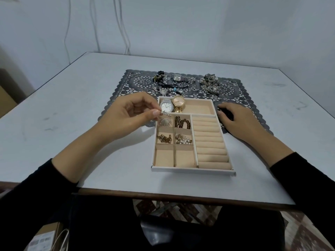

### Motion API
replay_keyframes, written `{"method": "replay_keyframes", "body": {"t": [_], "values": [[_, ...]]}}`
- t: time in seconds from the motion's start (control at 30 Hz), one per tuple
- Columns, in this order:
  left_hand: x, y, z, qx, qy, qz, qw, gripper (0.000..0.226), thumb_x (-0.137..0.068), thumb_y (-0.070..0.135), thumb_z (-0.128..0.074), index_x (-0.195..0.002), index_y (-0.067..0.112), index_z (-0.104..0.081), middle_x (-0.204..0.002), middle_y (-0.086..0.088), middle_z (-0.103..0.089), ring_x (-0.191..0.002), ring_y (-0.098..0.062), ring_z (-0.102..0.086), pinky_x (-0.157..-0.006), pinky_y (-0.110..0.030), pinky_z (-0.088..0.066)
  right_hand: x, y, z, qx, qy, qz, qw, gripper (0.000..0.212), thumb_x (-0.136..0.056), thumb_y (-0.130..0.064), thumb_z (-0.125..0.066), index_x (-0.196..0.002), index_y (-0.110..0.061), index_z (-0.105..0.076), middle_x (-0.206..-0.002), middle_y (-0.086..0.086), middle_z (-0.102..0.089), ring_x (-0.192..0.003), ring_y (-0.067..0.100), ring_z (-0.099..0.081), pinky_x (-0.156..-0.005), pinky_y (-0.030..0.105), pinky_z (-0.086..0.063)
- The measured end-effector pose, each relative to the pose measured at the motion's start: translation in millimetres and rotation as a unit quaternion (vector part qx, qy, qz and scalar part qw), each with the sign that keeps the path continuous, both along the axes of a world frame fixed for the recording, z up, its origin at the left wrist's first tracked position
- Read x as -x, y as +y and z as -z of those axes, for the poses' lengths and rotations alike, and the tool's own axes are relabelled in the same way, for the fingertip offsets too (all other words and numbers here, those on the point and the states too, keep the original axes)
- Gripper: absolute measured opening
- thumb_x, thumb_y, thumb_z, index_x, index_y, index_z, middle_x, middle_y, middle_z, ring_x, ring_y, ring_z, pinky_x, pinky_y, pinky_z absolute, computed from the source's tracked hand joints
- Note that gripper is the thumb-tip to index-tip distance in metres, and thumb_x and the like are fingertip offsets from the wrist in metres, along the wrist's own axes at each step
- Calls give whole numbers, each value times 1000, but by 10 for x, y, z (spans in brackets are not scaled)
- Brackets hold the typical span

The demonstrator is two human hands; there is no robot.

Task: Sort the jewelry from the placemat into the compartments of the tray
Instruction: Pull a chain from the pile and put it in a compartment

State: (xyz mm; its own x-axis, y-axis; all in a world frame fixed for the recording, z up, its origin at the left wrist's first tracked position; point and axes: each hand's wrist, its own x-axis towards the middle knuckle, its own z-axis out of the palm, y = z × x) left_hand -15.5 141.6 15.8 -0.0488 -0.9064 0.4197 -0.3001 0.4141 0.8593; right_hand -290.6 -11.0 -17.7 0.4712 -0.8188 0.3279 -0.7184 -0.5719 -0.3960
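- Black sleeves (27,205) covered both forearms, which reached over the table (72,124) toward the tray (192,170).
- Left hand (130,113) hovered at the tray's far-left corner, thumb and forefinger pinching a silver charm (165,113).
- Right hand (239,120) rested on the placemat (117,105) beside the tray, fingers curled over something dark; grip unclear.
- Jewelry (210,82) lay across the placemat's far side.
- Box label (40,241): unreadable.

A placemat (117,100) is laid on the bench (54,124), with a tray (192,170) set over its near edge. Loose jewelry (208,82) is spread on the placemat behind the tray. Two watches (178,103) are placed in the tray's far compartment, and ring rolls (210,142) are set along its right side.
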Motion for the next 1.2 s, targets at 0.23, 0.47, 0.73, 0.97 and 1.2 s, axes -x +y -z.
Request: {"method": "replay_keyframes", "body": {"t": [0.23,0.47,0.73,0.97,1.2], "values": [[-107,-26,6,24,12,-15,1000,7,-89,9,-65,-94,13,-64,-83,4,-70,-78,-12,-69,-73,-17,-53,4,-23,6,0,1,-1,1000,27,-96,-20,-52,-119,-11,-62,-112,8,-67,-102,21,-58,-78,21,-35],[-131,-35,20,24,12,-13,1000,7,-88,9,-66,-93,12,-64,-83,6,-70,-79,-12,-69,-74,-19,-54,-1,-3,3,-1,0,2,1000,28,-96,-20,-52,-121,-10,-61,-115,8,-66,-105,22,-58,-80,19,-34],[-105,-52,100,9,-78,12,997,9,-87,16,-69,-95,13,-68,-88,-3,-71,-83,-22,-69,-81,-35,-57,0,-5,4,-7,4,3,1000,27,-96,-21,-52,-120,-12,-62,-112,8,-67,-102,21,-58,-80,22,-36],[-82,-52,103,26,-142,33,989,8,-87,15,-71,-95,14,-69,-89,-1,-73,-86,-16,-71,-83,-23,-54,11,-38,29,-13,2,9,1000,30,-96,-23,-52,-122,-13,-61,-115,6,-66,-104,19,-58,-81,20,-35],[-3,-64,80,13,-135,67,989,13,-84,7,-67,-96,5,-70,-91,0,-74,-88,-12,-73,-82,-20,-55,12,-39,29,-13,4,11,1000,31,-96,-23,-52,-124,-12,-60,-118,6,-65,-107,20,-58,-83,21,-36]]}}
